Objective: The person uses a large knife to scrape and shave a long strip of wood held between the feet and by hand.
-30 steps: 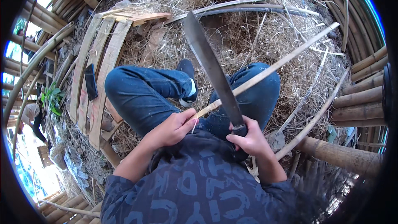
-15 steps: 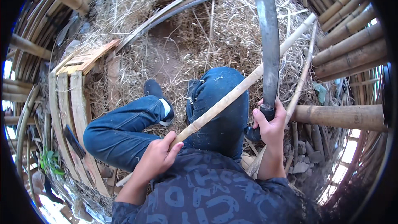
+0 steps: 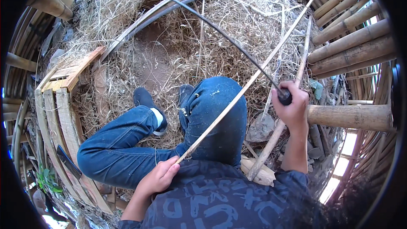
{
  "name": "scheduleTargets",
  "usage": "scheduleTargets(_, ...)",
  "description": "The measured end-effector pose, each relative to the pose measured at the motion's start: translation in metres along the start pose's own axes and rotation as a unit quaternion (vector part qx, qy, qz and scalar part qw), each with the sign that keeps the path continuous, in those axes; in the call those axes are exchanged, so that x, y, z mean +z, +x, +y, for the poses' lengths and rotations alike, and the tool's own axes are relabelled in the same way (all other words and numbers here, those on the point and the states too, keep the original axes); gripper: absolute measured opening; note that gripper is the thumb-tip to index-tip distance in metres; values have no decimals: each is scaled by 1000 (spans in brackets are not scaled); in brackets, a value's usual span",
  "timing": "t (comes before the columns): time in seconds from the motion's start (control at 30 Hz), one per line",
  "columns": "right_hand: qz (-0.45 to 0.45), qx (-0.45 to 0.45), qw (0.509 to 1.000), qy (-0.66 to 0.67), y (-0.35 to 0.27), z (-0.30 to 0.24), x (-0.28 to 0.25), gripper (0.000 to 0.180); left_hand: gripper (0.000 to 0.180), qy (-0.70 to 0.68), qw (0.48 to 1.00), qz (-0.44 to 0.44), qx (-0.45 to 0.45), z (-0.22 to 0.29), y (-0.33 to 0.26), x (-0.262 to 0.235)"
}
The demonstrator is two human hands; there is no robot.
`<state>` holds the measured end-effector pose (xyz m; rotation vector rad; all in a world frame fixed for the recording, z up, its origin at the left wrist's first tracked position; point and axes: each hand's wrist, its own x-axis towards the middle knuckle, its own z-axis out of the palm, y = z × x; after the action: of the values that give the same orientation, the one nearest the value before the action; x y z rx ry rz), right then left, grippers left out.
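Head view: holding pale strip (image 3: 227, 109) and long knife (image 3: 231, 39).
Pinching strip's end in fingers of left hand (image 3: 159, 178), seven o'clock; gripping handle (image 3: 285, 97), right hand (image 3: 294, 107) fingers curled, three o'clock.

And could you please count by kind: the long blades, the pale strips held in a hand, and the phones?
Long blade: 1, in the right hand
Held pale strip: 1, in the left hand
Phone: 1
Total: 3
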<state>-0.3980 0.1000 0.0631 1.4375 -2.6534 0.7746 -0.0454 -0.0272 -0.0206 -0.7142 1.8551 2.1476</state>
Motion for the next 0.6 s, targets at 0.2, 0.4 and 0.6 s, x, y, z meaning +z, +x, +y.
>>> scheduleTargets(0.2,-88,-143,985,-30,-16,-28,15,31,26,-36,999,-29,-19,11,4,-2)
scheduleTargets(0.4,-114,-266,952,-98,-19,-49,16,26,36,-106,993,-44,6,18,16,2)
scheduleTargets(0.6,-104,-267,946,-152,-18,-51,14,16,36,-54,998,3,11,39,34,14)
